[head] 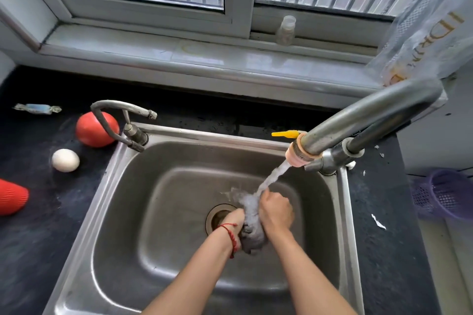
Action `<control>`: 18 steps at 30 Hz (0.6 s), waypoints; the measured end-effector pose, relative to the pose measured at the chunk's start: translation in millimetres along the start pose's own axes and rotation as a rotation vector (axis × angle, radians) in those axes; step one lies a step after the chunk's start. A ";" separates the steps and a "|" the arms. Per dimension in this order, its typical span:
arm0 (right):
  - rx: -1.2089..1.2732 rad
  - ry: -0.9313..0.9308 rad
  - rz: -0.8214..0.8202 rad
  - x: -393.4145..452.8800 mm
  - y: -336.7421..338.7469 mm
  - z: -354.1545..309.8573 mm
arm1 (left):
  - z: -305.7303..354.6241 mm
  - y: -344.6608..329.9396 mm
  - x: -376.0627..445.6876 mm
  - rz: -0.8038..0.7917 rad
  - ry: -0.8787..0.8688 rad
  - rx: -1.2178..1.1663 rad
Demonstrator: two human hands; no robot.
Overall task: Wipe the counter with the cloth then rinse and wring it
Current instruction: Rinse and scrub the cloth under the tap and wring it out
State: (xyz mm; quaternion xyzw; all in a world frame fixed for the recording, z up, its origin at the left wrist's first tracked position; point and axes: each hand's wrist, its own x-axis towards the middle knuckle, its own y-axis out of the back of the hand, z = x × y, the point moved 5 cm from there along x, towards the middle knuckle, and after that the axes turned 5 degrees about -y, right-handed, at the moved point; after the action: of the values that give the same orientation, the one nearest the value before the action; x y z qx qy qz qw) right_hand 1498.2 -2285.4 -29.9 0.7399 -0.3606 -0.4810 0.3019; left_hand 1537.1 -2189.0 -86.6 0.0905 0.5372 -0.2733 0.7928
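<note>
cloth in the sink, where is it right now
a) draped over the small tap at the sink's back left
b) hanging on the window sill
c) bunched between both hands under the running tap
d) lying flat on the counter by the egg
c: the cloth is bunched between the left hand and right hand, with the water stream from the tap falling on it above the sink.

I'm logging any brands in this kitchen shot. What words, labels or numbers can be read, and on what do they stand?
"IDR...": large gold letters on the clear plastic bag at the right of the window sill; the rest is creased and cannot be read.
Candy wrapper on the counter: any print is too blurred to read.
Small bottle on the sill: no readable label.
Nothing else bears text.
</note>
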 end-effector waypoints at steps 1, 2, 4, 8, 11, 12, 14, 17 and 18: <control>0.108 -0.066 -0.015 5.5 1.8 -0.4 | -2.9 -4.3 -4.4 -0.024 0.036 -0.167; 0.230 -0.116 -0.034 8.2 1.0 -1.2 | -4.8 -8.6 -3.1 -0.073 0.029 -0.274; 0.507 -0.190 -0.126 7.4 -2.8 -4.2 | 1.2 0.2 -8.8 0.043 -0.014 -0.347; 0.783 -0.113 -0.443 -7.9 -11.3 -11.6 | 1.8 29.6 -13.0 0.201 0.002 -0.444; 0.759 0.056 -0.552 -23.4 -18.2 -20.6 | 2.4 24.2 -13.5 -0.008 0.105 -0.441; 0.718 0.092 -0.544 -29.7 -19.8 -24.2 | 7.5 15.9 -16.6 -0.068 0.072 -0.462; 0.577 0.146 -0.458 -39.0 -20.9 -30.1 | 14.5 6.4 -11.2 -0.048 -0.065 -0.486; 0.174 0.261 -0.186 -38.3 -15.8 -33.8 | 14.8 -4.3 -11.4 -0.028 -0.137 -0.469; 0.090 0.256 -0.104 -33.8 -9.2 -33.7 | 9.3 -7.2 -10.8 -0.090 -0.068 -0.436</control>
State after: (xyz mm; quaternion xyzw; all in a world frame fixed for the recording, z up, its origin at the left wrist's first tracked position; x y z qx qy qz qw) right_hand 1522.3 -2249.1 -8.5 0.8258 -0.3014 -0.3810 0.2864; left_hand 1537.8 -2195.4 -71.9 -0.1163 0.5600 -0.1888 0.7983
